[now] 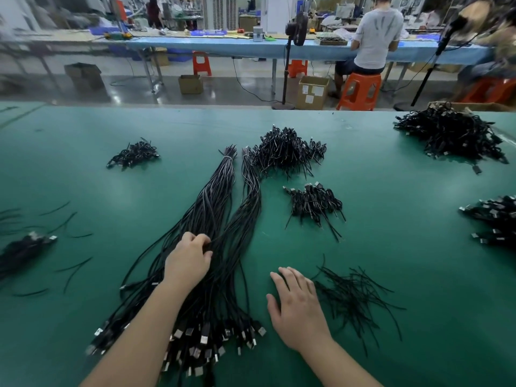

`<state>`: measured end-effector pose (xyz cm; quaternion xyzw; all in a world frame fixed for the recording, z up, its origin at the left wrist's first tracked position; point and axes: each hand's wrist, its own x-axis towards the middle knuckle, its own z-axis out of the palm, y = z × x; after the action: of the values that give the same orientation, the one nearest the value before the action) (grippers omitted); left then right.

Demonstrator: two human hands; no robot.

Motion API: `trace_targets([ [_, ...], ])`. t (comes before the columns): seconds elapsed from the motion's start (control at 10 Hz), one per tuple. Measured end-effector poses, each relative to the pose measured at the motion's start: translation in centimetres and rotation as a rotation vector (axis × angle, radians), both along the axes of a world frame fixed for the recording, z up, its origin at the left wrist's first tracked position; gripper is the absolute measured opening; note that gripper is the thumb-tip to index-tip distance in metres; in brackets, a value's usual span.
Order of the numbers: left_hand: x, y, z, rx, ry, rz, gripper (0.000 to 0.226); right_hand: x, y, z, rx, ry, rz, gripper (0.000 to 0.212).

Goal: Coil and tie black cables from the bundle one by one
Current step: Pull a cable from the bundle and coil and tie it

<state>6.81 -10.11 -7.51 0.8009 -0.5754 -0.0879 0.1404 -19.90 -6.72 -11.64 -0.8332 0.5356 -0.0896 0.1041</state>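
The green bench (391,219) is carrying the cable bundle (223,208), long axis running away from the person, plugs nearest. Left hand (188,261) is pinching strands mid-bundle; right hand (297,308) is lying flat, released, beside loose ties (354,297).

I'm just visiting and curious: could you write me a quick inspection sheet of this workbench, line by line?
Surface: green matte table mat, bare in patches between piles.
Job's things: long bundle of black cables with metal plugs, tied near its far end; loose pile of thin black tie strips beside the right hand.
Clutter: several heaps of coiled black cables; stray black strips at left.
Grip: left hand fingers curled into the bundle's strands; right hand flat on the mat, holding nothing.
Cables: bundle fans out toward the person, plugs nearest.
Surroundings: seated worker in a white shirt at a blue bench, orange plastic stools, cardboard boxes.
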Motion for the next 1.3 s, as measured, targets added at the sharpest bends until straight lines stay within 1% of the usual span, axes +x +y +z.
trace_targets([
  [0.1,0.2,0.9,-0.9,-0.021,-0.002,-0.027,0.036,-0.1,0.0,0.0,0.009,0.004,-0.009,0.061],
  [0.2,0.4,0.8,-0.7,-0.051,-0.185,-0.005,0.034,0.0,0.1,0.0,0.019,0.008,-0.011,0.06],
  [0.3,1.0,0.5,0.2,0.033,-0.283,0.004,0.024,0.0,0.1,0.0,0.017,-0.005,-0.018,0.06],
  [0.4,1.3,0.3,1.3,0.114,-0.29,0.014,0.022,-0.1,0.0,-0.1,0.019,0.004,-0.023,0.059],
  [0.5,1.6,0.4,1.9,0.148,-0.255,0.024,0.022,-0.1,0.0,-0.2,0.014,-0.001,-0.024,0.058],
  [0.6,2.0,0.6,2.4,0.162,-0.281,-0.001,0.015,-0.1,-0.1,-0.3,0.012,0.006,-0.022,0.058],
  [0.7,2.0,0.5,3.2,0.173,-0.311,-0.009,0.015,-0.1,-0.2,-0.4,0.001,0.015,-0.02,0.059],
  [0.8,1.7,0.2,4.6,0.253,-0.282,-0.009,0.021,-0.1,-0.2,-0.4,-0.019,0.016,-0.016,0.059],
  [0.9,1.2,0.0,5.4,0.323,-0.098,-0.06,0.017,-0.3,-0.2,-0.6,-0.04,0.016,-0.012,0.06],
  [1.0,0.3,0.0,5.3,0.285,0.437,-0.037,0.011,-0.2,-0.3,-0.6,-0.049,0.006,-0.016,0.06],
  [1.1,-0.8,0.5,5.1,0.246,0.891,0.057,0.012,-0.3,-0.3,-0.5,-0.038,-0.016,-0.02,0.058],
  [1.2,-2.0,0.8,4.8,0.222,1.153,0.11,0.019,-0.4,-0.6,-0.1,0.017,-0.113,-0.037,0.051],
  [1.3,-3.6,1.1,4.7,0.161,1.356,0.178,0.019,-0.3,-1.1,1.3,0.183,-0.358,-0.131,0.041],
])
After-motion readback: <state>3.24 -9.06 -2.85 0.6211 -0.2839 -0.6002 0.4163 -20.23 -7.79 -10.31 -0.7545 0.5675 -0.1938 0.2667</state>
